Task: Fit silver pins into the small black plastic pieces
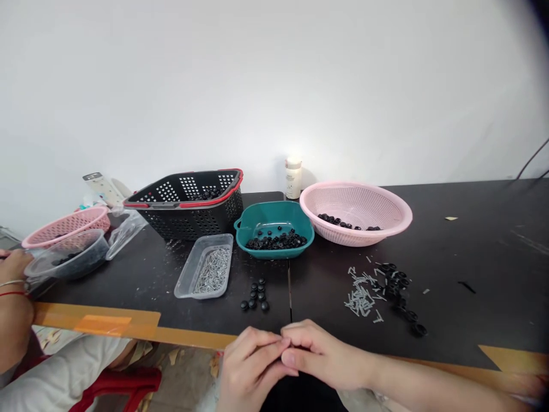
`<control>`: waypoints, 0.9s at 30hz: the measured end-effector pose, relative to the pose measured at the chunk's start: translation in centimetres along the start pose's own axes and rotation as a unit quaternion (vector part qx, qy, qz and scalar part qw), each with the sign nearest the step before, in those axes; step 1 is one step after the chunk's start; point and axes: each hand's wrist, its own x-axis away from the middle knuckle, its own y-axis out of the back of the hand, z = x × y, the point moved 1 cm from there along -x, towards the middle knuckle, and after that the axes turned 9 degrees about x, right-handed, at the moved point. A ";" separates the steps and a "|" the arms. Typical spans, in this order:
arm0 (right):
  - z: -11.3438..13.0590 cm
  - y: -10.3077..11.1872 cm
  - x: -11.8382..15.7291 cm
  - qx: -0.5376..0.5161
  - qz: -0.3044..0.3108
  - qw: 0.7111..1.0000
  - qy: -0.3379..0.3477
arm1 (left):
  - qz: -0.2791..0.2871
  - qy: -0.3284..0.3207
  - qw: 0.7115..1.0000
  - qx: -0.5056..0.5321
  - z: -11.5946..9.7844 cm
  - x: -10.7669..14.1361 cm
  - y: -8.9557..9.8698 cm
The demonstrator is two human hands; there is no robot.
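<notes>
My left hand (256, 363) and my right hand (315, 352) meet at the table's front edge, fingertips pressed together. Both are closed, and whatever sits between the fingers is hidden. Just beyond them lies a small group of black round caps (253, 296). To the right, a loose pile of silver screws (361, 297) lies beside a heap of black round parts (397, 289). A clear plastic tub (182, 286) to the left holds many more screws. Behind it all, a teal basin (274, 212) contains black round parts.
A pink colander (398, 220) and a black basket with red rim (189, 220) stand at the back, near a white bottle (293, 178). At far left, a co-worker's arm (15, 320) reaches beside a clear bowl (92, 269) and a pink basket (68, 226).
</notes>
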 end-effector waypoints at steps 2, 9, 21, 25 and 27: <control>-0.3 -0.4 0.1 0.006 -0.013 1.000 -0.002 | 0.006 0.012 1.000 0.003 -0.1 -0.3 0.1; -0.1 -0.2 0.1 0.009 0.025 1.000 -0.017 | 0.023 0.035 0.999 0.006 -0.5 -0.8 0.6; 0.5 -0.2 -0.2 0.105 0.011 0.994 -0.011 | 0.048 0.044 0.997 -0.036 -0.1 -0.3 1.3; 1.9 1.5 0.3 0.209 -0.014 0.974 -0.088 | 0.043 0.072 0.989 -0.120 1.7 0.6 2.0; 2.1 3.5 1.4 0.246 -0.058 0.956 -0.146 | 0.046 0.059 0.985 -0.155 2.7 1.0 2.3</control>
